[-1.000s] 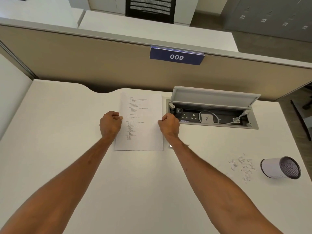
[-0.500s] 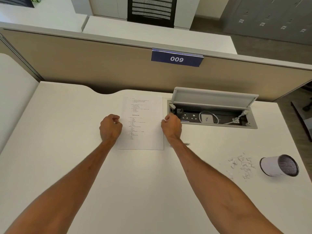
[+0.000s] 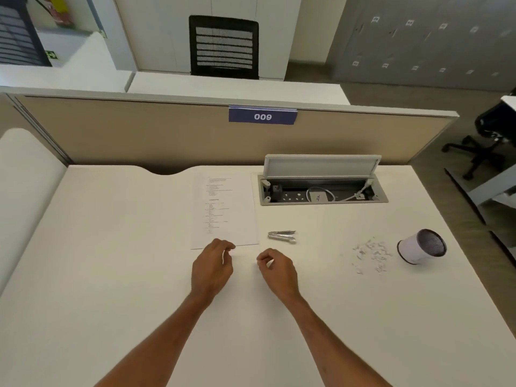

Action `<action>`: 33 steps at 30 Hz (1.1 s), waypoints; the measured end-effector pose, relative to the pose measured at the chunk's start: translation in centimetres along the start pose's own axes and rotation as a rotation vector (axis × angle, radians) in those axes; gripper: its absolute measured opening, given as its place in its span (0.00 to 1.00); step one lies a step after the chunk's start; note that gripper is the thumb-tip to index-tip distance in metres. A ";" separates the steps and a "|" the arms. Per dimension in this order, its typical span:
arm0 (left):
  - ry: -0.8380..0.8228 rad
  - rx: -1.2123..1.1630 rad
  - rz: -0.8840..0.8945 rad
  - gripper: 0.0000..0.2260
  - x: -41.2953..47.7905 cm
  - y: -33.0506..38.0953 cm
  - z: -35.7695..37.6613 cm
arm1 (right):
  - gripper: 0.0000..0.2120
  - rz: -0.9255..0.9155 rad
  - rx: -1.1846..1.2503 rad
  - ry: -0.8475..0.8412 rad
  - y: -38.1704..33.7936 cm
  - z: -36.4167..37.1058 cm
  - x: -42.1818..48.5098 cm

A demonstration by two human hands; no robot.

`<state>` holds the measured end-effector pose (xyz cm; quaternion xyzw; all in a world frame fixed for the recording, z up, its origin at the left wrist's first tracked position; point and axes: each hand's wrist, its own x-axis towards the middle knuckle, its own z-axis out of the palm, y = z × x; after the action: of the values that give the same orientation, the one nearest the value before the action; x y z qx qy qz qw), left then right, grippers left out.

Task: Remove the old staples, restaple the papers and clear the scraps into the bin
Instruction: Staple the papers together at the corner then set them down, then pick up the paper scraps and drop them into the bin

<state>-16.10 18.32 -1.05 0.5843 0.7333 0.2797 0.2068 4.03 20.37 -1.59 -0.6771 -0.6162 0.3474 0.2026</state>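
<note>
Printed white papers (image 3: 226, 210) lie flat on the white desk (image 3: 125, 247), squared up near the back. A small metal stapler (image 3: 282, 236) rests just right of their lower right corner. My left hand (image 3: 213, 268) hovers just below the papers' bottom edge, fingers loosely curled and holding nothing. My right hand (image 3: 276, 270) is beside it, thumb and fingers slightly apart, also holding nothing. Torn paper scraps (image 3: 370, 254) are scattered on the desk to the right. A small white bin (image 3: 420, 247) lies on its side beyond them, mouth facing right.
An open cable box (image 3: 321, 188) with sockets and a white cable is sunk into the desk behind the stapler. A beige partition (image 3: 167, 135) with a blue "009" tag runs along the back. The desk's right edge is close to the bin.
Both hands let go of the papers' sides and drew back toward me, below the bottom edge. The stapler, hidden behind my right hand before, now shows. The camera tilted up.
</note>
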 end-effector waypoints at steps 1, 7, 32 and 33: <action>-0.025 0.020 0.039 0.12 -1.1 0.4 0.4 | 0.02 -0.005 -0.022 -0.023 0.9 -0.2 -1.2; -0.107 0.042 0.159 0.11 -7.7 2.2 3.2 | 0.03 -0.018 -0.146 -0.065 6.0 -1.5 -7.6; -0.146 0.092 0.139 0.11 -13.3 23.5 18.4 | 0.06 0.044 -0.166 0.178 22.8 -21.1 -5.4; -0.152 0.099 0.142 0.11 -13.1 24.3 19.1 | 0.06 0.049 -0.151 0.196 23.5 -21.9 -4.7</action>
<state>16.99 12.76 0.00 0.6638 0.6851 0.2121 0.2123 36.10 15.47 -2.26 -0.7359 -0.6013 0.2370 0.2017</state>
